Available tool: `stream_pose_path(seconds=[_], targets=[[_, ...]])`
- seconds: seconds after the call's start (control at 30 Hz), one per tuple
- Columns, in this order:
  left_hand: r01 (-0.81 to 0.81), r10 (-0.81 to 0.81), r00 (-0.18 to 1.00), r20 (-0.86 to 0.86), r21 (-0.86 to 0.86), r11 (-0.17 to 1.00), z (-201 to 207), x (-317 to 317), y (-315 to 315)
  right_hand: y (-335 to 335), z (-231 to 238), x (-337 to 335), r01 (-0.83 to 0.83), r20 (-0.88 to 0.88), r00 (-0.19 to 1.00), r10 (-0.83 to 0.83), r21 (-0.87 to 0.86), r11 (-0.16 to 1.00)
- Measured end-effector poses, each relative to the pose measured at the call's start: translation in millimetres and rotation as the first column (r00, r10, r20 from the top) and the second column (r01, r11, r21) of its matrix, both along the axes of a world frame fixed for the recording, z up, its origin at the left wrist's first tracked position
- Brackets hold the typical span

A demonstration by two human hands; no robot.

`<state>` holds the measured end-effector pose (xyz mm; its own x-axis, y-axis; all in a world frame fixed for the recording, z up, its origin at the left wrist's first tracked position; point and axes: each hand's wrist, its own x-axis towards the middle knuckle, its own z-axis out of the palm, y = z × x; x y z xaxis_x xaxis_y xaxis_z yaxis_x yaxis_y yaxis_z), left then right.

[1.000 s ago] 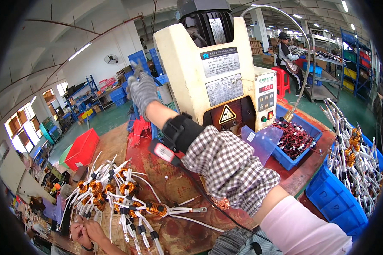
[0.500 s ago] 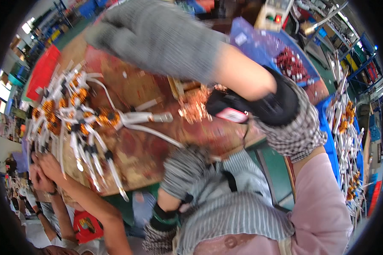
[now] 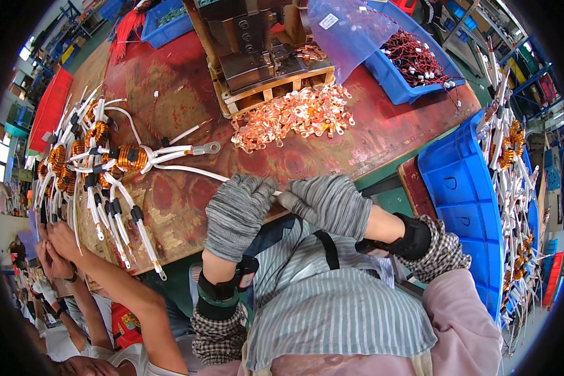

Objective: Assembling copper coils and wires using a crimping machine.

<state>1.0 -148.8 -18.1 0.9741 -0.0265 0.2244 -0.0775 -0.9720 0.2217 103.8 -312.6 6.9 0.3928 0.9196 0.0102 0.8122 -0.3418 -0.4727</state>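
In its grey knitted glove, my left hand (image 3: pixel 237 213) is closed around a white cable (image 3: pixel 191 170) near the table's front edge. The cable runs left to a toroidal coil wound with orange wire (image 3: pixel 131 158). A short bit of its end shows between my hands. There my right hand (image 3: pixel 332 202), gloved alike, pinches the end with thumb and fingers; the very tip is hidden. On the same coil a second white lead carries a metal ring terminal (image 3: pixel 208 148). Beyond my hands lies a heap of copper ring terminals (image 3: pixel 294 119).
Behind the heap stands a dark metal press (image 3: pixel 250 56) on a wooden base. Many coil-and-cable assemblies (image 3: pixel 75 156) cover the table's left side, where a co-worker's hands (image 3: pixel 59 247) are busy. Blue bins (image 3: pixel 413 88) sit far right, another blue bin (image 3: pixel 460 200) beside me.
My right hand, stretched out across the table toward the far left, has come back beside my left hand at the cable's end. The terminal heap and press now show fully.
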Motion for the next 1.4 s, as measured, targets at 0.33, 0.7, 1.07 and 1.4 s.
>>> stream_pose_path(seconds=[0.33,0.7,1.07,1.4], targets=[[0.077,-0.084,0.994,0.073,0.086,0.993,-1,9,5,-12,-12,25,0.09,-0.981,0.159,-0.115,-0.101,0.991],[0.087,-0.091,0.995,0.044,0.094,0.992,-4,20,2,-22,-21,34,0.063,-0.465,0.884,0.04,0.204,0.977],[0.113,-0.115,0.993,0.01,0.116,0.987,-1,28,-11,8,7,110,0.016,0.369,0.928,-0.053,0.103,0.995],[0.211,-0.212,0.977,0.035,0.028,0.977,-4,40,-28,58,-7,123,-0.167,0.697,0.702,0.148,-0.042,0.985]])
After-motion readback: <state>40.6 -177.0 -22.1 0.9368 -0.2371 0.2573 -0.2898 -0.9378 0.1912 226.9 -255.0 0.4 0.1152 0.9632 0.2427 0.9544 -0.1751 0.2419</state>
